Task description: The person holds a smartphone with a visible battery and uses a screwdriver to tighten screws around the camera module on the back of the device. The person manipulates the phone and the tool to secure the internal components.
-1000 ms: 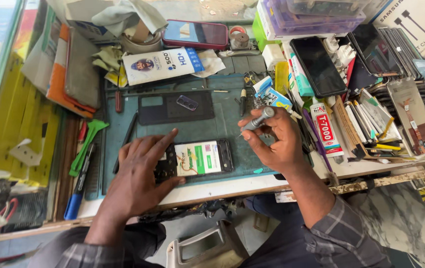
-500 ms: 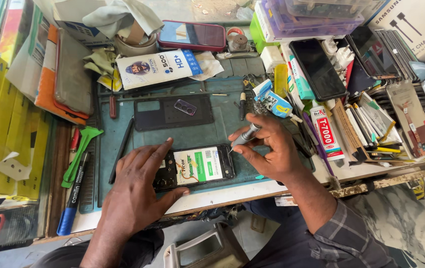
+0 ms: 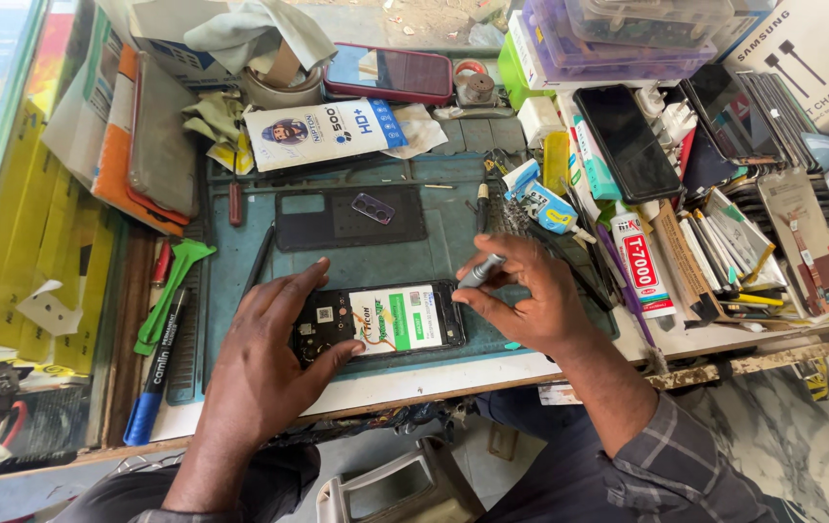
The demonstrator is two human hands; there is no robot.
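Observation:
An opened phone [image 3: 380, 322] lies face down on the teal work mat [image 3: 434, 242], its white and green battery exposed. My left hand [image 3: 269, 358] rests flat on the phone's left end and holds it down. My right hand [image 3: 521, 295] grips a small grey screwdriver [image 3: 480, 272] at the phone's upper right corner, tip pointing down toward it. The phone's black back cover [image 3: 337, 218] with a camera ring lies just above on the mat.
A glue tube [image 3: 639, 263] and several phones and screens crowd the right side. A green pry tool [image 3: 170, 291], a blue marker [image 3: 157, 378] and a red-handled tool lie at the left. Boxes, a cloth and a red phone [image 3: 390, 73] sit at the back.
My right hand has brought the screwdriver down from above the mat to the phone's upper right corner. My left hand stays pressed on the phone.

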